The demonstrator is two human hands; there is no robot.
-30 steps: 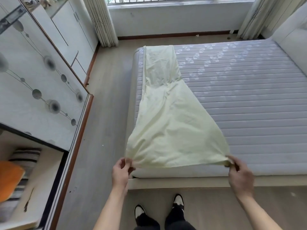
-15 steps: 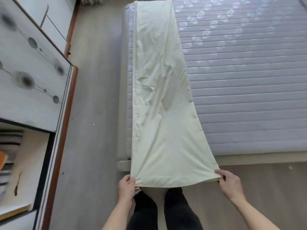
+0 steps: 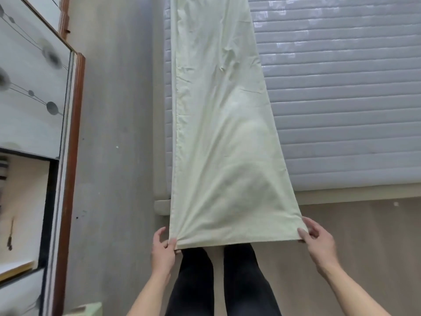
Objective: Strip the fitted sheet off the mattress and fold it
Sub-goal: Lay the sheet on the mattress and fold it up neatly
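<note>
From the head view, the pale yellow fitted sheet [image 3: 223, 137] is already off the mattress [image 3: 341, 99], whose quilted grey top lies bare to the right, so the stripping looks done and the folding is under way. The sheet has been brought into one long narrow strip that runs along the mattress's left edge, with its near end drawn out past the foot of the bed and held taut in the air above the person's dark trouser legs. The left hand [image 3: 163, 249] pinches the near left corner between thumb and curled fingers; the right hand [image 3: 319, 242] pinches the near right corner, thumb on top of the cloth and the other fingers loosely spread around the edge. The far end of the strip runs out of the top of the picture, so I cannot tell how it lies there. As I judge it, what is left is to fold this strip down its length, end over end, until it makes a compact bundle; a few creases in the middle may want smoothing first. The pale bed frame [image 3: 355, 196] shows as a band below the mattress's near edge, on a grey-brown wood-look floor [image 3: 114, 156]. To the left stands a wardrobe [image 3: 34, 87] with a white, dot-and-line patterned door and reddish-brown trim, and an open compartment beneath.
</note>
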